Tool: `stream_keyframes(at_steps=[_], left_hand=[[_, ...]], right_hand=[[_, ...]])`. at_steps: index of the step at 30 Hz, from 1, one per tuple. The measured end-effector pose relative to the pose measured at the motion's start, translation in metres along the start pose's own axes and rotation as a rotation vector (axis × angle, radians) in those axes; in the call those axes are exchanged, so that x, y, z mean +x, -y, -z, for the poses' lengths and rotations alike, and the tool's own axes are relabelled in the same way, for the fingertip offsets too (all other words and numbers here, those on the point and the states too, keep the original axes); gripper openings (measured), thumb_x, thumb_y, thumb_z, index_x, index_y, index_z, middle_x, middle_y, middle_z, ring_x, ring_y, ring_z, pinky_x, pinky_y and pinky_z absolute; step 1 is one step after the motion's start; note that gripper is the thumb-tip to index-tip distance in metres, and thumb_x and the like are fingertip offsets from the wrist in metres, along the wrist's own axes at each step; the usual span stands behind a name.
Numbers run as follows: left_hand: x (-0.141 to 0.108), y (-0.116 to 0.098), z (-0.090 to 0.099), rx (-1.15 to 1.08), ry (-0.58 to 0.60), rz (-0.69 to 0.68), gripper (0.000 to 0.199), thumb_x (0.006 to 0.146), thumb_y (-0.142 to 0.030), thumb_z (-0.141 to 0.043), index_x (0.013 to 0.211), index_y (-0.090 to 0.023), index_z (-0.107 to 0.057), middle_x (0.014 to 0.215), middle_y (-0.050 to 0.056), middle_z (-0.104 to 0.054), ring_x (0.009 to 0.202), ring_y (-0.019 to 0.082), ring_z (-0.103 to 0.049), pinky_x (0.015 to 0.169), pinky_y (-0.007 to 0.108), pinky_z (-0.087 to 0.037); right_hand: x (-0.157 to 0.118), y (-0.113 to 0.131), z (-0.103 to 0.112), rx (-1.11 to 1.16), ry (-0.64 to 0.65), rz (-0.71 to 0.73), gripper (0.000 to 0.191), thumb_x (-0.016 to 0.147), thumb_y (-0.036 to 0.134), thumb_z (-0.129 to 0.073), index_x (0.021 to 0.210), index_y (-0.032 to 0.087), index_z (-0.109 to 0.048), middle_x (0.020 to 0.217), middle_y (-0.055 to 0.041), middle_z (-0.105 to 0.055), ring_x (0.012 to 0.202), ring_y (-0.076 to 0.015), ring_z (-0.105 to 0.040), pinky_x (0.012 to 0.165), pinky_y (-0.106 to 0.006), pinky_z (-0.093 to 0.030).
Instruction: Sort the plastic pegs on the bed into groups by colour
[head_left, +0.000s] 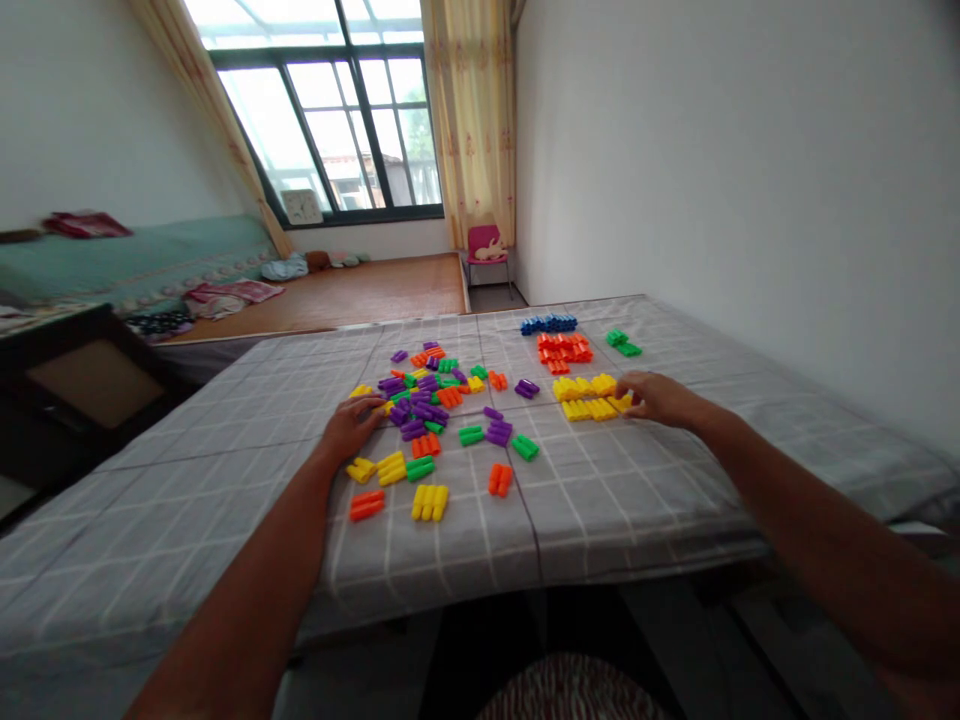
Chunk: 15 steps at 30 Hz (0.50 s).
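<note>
My right hand [660, 397] is closed, with thumb and fingertips on a yellow plastic piece [622, 403] at the right end of two rows of yellow pieces [589, 410]. These pieces look like short ribbed tubes joined side by side. At the left edge of a mixed pile of purple, orange, green and yellow pieces [424, 408], my left hand [358, 420] has its fingers bent around a small yellow piece [388, 408], partly hidden by them. Stacked orange pieces [564, 352] and dark blue pieces [549, 324] lie beyond the yellow rows, with a few green pieces [622, 343] to their right.
A grey checked cloth [465, 550] covers the table. Loose pieces lie nearer me, among them a yellow one [430, 502], an orange one [500, 480] and a green one [526, 447]. A white wall [735, 180] borders the right side. A pink chair [486, 240] stands beyond.
</note>
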<state>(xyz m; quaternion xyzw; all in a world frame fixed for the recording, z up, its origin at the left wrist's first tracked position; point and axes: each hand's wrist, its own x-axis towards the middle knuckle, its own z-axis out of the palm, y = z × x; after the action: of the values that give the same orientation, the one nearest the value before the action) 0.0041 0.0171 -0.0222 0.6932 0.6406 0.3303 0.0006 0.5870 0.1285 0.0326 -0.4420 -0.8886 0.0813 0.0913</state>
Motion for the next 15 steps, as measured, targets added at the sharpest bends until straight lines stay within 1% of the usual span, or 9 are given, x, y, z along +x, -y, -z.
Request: stream_keyframes(at_steps=[3, 5, 7, 8, 11, 13, 15], left_hand=[[-0.001, -0.006, 0.001, -0.007, 0.016, -0.002, 0.039, 0.078, -0.051, -0.059, 0.1, -0.021, -0.071, 0.116, 0.009, -0.069, 0.113, 0.026, -0.059, 0.103, 0.045, -0.043], [0.003, -0.011, 0.004, 0.002, 0.04, -0.003, 0.033, 0.076, -0.044, -0.062, 0.099, -0.021, -0.07, 0.111, 0.008, -0.07, 0.109, 0.025, -0.06, 0.101, 0.043, -0.044], [0.009, -0.015, 0.008, 0.02, 0.098, 0.012, 0.03, 0.073, -0.037, -0.065, 0.096, -0.02, -0.071, 0.104, 0.007, -0.072, 0.1, 0.023, -0.063, 0.094, 0.039, -0.048], [0.014, -0.016, 0.01, 0.03, 0.136, 0.026, 0.029, 0.071, -0.034, -0.066, 0.095, -0.019, -0.071, 0.1, 0.006, -0.072, 0.095, 0.022, -0.064, 0.09, 0.036, -0.049], [0.026, -0.015, 0.017, 0.05, 0.247, 0.05, 0.027, 0.064, -0.026, -0.069, 0.089, -0.018, -0.073, 0.092, 0.004, -0.073, 0.086, 0.021, -0.064, 0.081, 0.031, -0.05], [0.028, -0.011, 0.02, 0.059, 0.26, 0.082, 0.023, 0.066, -0.022, -0.065, 0.086, -0.018, -0.074, 0.089, 0.003, -0.073, 0.085, 0.02, -0.065, 0.081, 0.029, -0.05], [0.025, -0.005, 0.018, 0.064, 0.208, 0.146, 0.023, 0.071, -0.019, -0.058, 0.087, -0.02, -0.075, 0.089, 0.003, -0.074, 0.086, 0.02, -0.065, 0.081, 0.029, -0.05]], right_hand=[[0.01, 0.012, -0.002, -0.017, 0.009, 0.059, 0.015, 0.07, 0.027, -0.067, 0.084, 0.02, -0.064, 0.088, -0.0044, -0.068, 0.074, -0.0177, -0.065, 0.068, -0.028, -0.048], [0.023, 0.032, -0.001, -0.009, -0.037, 0.108, 0.015, 0.076, 0.032, -0.064, 0.085, 0.02, -0.064, 0.087, -0.0053, -0.069, 0.072, -0.0177, -0.064, 0.066, -0.028, -0.047], [0.039, 0.063, -0.002, 0.027, -0.065, 0.186, 0.017, 0.082, 0.035, -0.059, 0.088, 0.02, -0.065, 0.087, -0.0062, -0.069, 0.07, -0.0168, -0.063, 0.066, -0.028, -0.046], [0.049, 0.081, -0.004, 0.044, -0.059, 0.24, 0.018, 0.084, 0.035, -0.058, 0.089, 0.019, -0.065, 0.087, -0.0064, -0.069, 0.07, -0.0164, -0.063, 0.066, -0.028, -0.046], [0.08, 0.139, -0.014, 0.061, 0.007, 0.39, 0.016, 0.085, 0.029, -0.057, 0.092, 0.018, -0.066, 0.088, -0.0066, -0.07, 0.073, -0.0161, -0.063, 0.068, -0.026, -0.045], [0.103, 0.173, -0.025, 0.053, 0.029, 0.428, 0.015, 0.084, 0.022, -0.057, 0.094, 0.018, -0.067, 0.091, -0.0066, -0.07, 0.076, -0.016, -0.064, 0.07, -0.026, -0.045], [0.126, 0.202, -0.038, 0.048, 0.043, 0.431, 0.018, 0.083, 0.016, -0.056, 0.096, 0.018, -0.068, 0.094, -0.0071, -0.071, 0.079, -0.0165, -0.064, 0.073, -0.027, -0.046]])
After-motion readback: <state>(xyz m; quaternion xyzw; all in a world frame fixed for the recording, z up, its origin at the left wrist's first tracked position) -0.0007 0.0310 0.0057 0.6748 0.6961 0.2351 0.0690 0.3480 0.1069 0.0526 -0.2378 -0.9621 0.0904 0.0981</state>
